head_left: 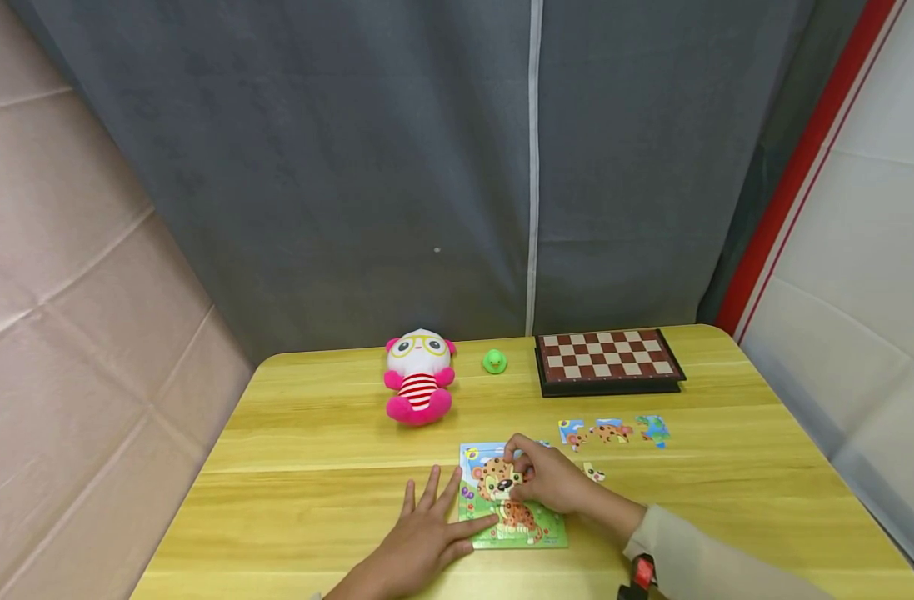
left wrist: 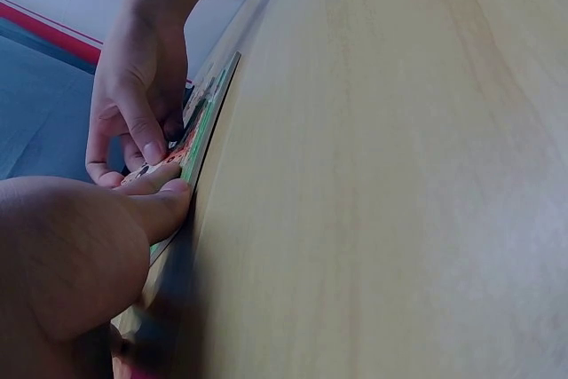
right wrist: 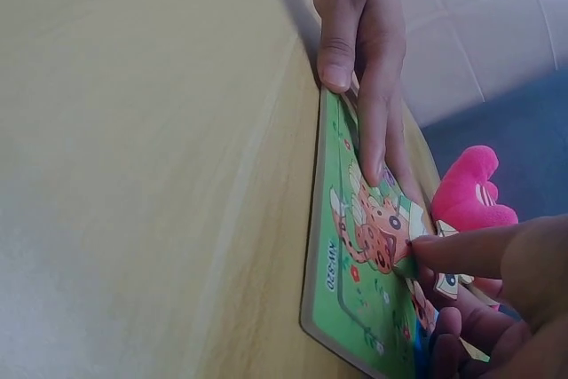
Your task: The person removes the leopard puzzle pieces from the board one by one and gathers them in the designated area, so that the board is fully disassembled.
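A jigsaw puzzle board (head_left: pixel 552 537) with a spotted cub in a green meadow lies flat near the table's front. My left hand (head_left: pixel 421 537) spreads its fingers at the board's left side, with the index finger reaching onto the picture. Over the cub's face, my right hand (head_left: pixel 550 481) pinches a puzzle piece (right wrist: pixel 446 286) between thumb and fingers. That piece shows part of an eye and stands tilted close over the board in the right wrist view. My right fingers hide the upper right of the picture.
Loose puzzle pieces (head_left: pixel 610 431) lie behind the board to the right, and another piece (head_left: pixel 593 472) sits beside my right wrist. Further back are a pink panda plush (head_left: pixel 419 379), a green duck toy (head_left: pixel 494 361) and a checkered board box (head_left: pixel 606 358).
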Motion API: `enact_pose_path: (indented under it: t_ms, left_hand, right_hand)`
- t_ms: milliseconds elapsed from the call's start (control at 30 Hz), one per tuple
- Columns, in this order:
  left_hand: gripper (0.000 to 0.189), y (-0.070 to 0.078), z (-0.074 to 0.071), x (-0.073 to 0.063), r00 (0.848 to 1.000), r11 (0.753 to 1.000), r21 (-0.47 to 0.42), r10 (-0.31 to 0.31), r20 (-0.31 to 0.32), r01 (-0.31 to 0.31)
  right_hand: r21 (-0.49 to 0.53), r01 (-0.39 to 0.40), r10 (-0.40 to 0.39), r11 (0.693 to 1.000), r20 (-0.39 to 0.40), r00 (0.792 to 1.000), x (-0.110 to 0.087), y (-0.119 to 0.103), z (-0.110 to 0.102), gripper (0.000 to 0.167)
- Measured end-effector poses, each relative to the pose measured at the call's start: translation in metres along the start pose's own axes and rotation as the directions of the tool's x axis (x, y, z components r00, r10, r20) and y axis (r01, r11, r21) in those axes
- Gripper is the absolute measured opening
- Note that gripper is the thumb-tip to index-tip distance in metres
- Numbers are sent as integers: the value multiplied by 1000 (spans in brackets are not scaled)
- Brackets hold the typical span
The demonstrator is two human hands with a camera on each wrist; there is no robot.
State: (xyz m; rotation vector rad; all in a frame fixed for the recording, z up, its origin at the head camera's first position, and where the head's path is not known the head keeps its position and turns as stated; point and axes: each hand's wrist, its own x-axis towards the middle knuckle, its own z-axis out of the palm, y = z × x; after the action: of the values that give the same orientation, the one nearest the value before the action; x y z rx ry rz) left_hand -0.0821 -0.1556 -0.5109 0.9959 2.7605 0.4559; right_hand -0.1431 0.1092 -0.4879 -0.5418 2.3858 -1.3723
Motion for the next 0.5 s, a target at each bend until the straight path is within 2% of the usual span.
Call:
enact_pose_path:
  t_ms: [500]
  left_hand:
    - [47, 0, 0, -1, 1000, 1000, 1, 12, -11, -12]
  right_hand:
    - [69, -17, 21, 997, -58, 998, -6, 6, -7, 25]
